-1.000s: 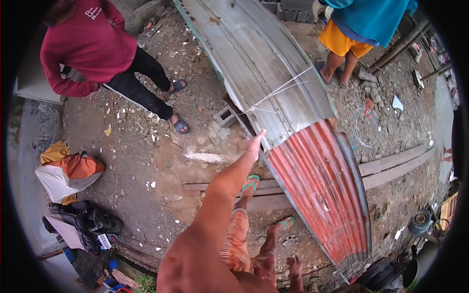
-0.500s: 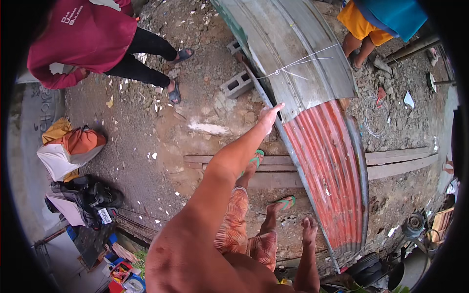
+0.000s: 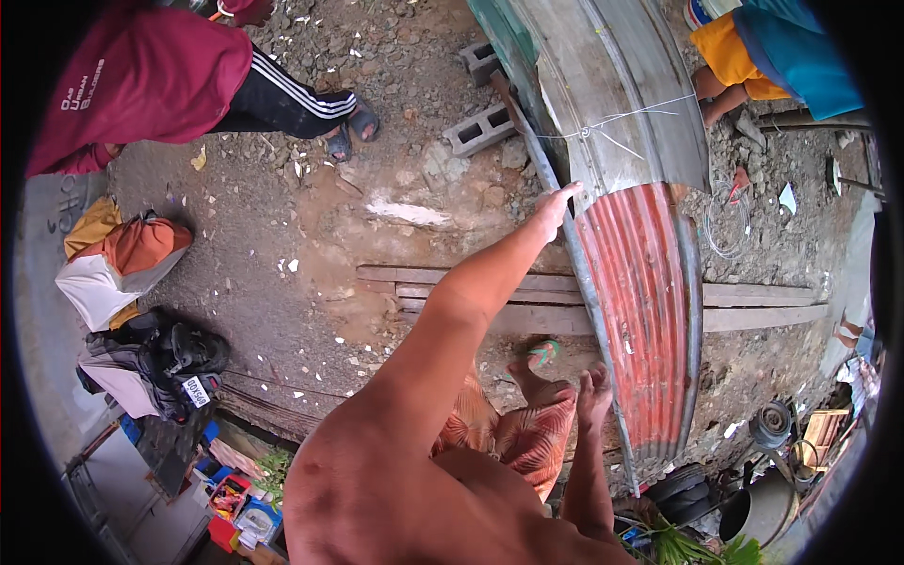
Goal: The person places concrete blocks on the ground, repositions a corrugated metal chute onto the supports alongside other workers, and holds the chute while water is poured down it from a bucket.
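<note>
A stack of long roofing sheets lies along a frame with grey metal rails, rusty red corrugated metal [image 3: 636, 311] at the near end and grey sheet [image 3: 612, 85] over the far part. White string [image 3: 626, 118] is tied across the grey sheet. My left hand [image 3: 557, 212] reaches forward and grips the left metal rail [image 3: 589, 297] beside the point where grey meets red; its fingers are partly hidden. Close to the rail's near end, my right hand [image 3: 593, 397] is raised with fingers loosely apart and nothing visible in it.
Hollow concrete blocks [image 3: 478, 130] sit left of the stack. Wooden planks [image 3: 508, 297] cross the ground under it. A person in a maroon top [image 3: 160, 75] stands far left, another in yellow shorts [image 3: 725, 52] far right. A covered motorcycle [image 3: 160, 363] stands left; tyres [image 3: 678, 494] lie near right.
My view has shifted, and the stack now appears farther right. My left hand keeps its place on the rail. My right hand has risen closer to the rail. The person in maroon has stepped.
</note>
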{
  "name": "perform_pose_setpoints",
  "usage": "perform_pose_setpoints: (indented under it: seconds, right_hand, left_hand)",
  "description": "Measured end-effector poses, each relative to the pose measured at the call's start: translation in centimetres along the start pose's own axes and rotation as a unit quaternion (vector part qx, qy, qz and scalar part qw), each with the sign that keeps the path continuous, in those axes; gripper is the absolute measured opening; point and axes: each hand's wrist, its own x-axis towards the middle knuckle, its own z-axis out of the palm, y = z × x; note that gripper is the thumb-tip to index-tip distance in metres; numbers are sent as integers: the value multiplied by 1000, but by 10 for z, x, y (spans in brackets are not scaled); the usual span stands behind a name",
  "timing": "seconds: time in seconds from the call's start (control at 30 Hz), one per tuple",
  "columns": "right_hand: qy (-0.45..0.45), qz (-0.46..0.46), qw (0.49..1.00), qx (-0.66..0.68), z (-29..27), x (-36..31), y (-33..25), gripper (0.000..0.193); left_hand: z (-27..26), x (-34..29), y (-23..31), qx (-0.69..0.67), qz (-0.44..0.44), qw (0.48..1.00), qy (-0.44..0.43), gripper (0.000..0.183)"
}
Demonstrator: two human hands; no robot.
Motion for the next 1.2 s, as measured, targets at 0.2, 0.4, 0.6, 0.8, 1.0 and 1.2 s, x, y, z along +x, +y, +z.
perform_pose_setpoints:
  seconds: [0.2,0.4,0.6,0.8,1.0,1.2]
  right_hand:
    - [5,-213,974,-72,55,94,-55,60]
    - [17,-150,978,-141,51,156,-51,59]
    - [-16,-146,976,-163,45,102,-16,47]
    - [-59,-79,986,-138,63,100,0,64]
    - [32,-243,951,-189,106,176,-65,87]
    - [93,-266,936,-209,176,246,-138,94]
  left_hand:
    - [-35,25,-14,-18,-8,1000,-22,96]
    - [-7,21,-9,91,-18,995,44,97]
    - [-18,45,-10,193,1,967,164,83]
    - [-59,85,-18,339,46,911,230,78]
    - [-6,33,-7,493,93,840,208,82]
    - [-26,27,-3,408,183,887,117,78]
